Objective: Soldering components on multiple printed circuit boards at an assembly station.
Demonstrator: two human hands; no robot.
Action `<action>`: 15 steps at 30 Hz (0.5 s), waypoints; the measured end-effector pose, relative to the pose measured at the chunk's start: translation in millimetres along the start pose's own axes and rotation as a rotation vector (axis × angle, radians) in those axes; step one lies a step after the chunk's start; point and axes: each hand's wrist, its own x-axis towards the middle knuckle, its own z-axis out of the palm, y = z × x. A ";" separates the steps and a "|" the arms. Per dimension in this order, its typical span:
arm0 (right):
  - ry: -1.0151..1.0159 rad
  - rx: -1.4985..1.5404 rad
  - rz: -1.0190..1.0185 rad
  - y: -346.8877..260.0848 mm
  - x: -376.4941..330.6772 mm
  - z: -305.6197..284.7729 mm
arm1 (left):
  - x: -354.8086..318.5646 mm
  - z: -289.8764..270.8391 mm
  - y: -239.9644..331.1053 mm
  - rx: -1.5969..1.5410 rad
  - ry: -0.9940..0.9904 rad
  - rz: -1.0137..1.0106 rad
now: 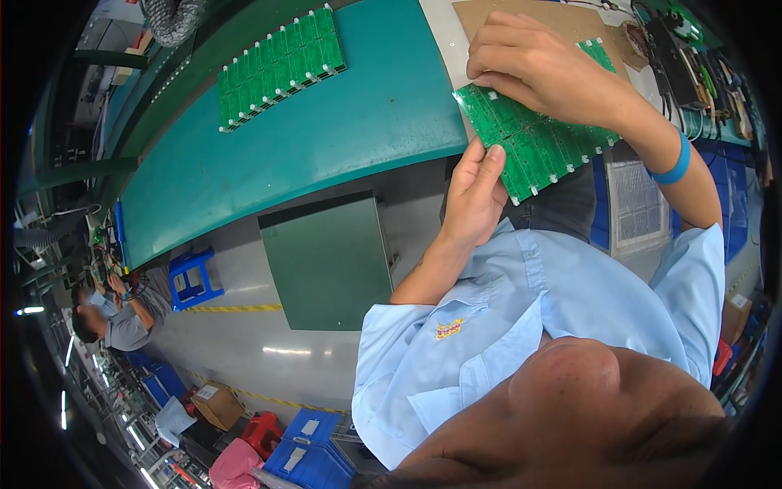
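A green circuit board panel with small white connectors along its edges is held tilted over the near edge of the bench. My left hand grips its lower left edge, thumb on top and the other fingers underneath. Over the panel's upper left corner, my right hand has thumb and fingers pinched together, close beside a white connector. What sits between those fingertips, if anything, is hidden. A blue band circles my right wrist. Part of the panel disappears behind my right hand and forearm.
More green panels lie at the left on the teal bench mat. Brown board lies behind my right hand, with tools at the far right. Below stand a dark green cabinet and a blue stool. Another person works at far left.
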 end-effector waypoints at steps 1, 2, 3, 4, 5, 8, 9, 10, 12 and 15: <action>-0.028 0.007 -0.028 4.8 0.6 -1.3 | 0.6 1.0 -0.2 -0.003 0.002 0.001; -0.056 0.014 -0.055 8.9 0.9 -2.5 | 1.0 1.9 -0.5 -0.007 0.003 0.001; -0.084 0.021 -0.082 11.0 0.3 -3.1 | 0.9 2.3 -0.8 -0.010 0.005 0.001; -0.086 0.021 -0.081 11.3 -1.3 -4.0 | 0.0 3.1 -1.1 -0.012 0.005 0.000; -0.100 0.052 -0.032 11.1 -3.2 -4.6 | -1.1 3.5 -0.9 -0.015 0.009 -0.002; -0.139 0.149 0.114 8.2 -7.8 -4.4 | -6.1 3.7 0.6 -0.024 0.024 -0.009; -0.137 0.144 0.118 6.7 -9.0 -5.0 | -5.8 3.8 0.9 -0.024 0.018 -0.013; -0.117 0.108 0.085 3.4 -10.0 -5.3 | -5.6 3.9 1.4 -0.030 0.020 -0.006; -0.077 0.035 0.018 -6.2 -10.8 -4.4 | -6.3 3.9 3.3 -0.041 0.025 0.006; -0.015 -0.140 -0.001 -11.9 -27.9 -12.9 | -4.2 1.5 1.8 -0.027 -0.001 0.042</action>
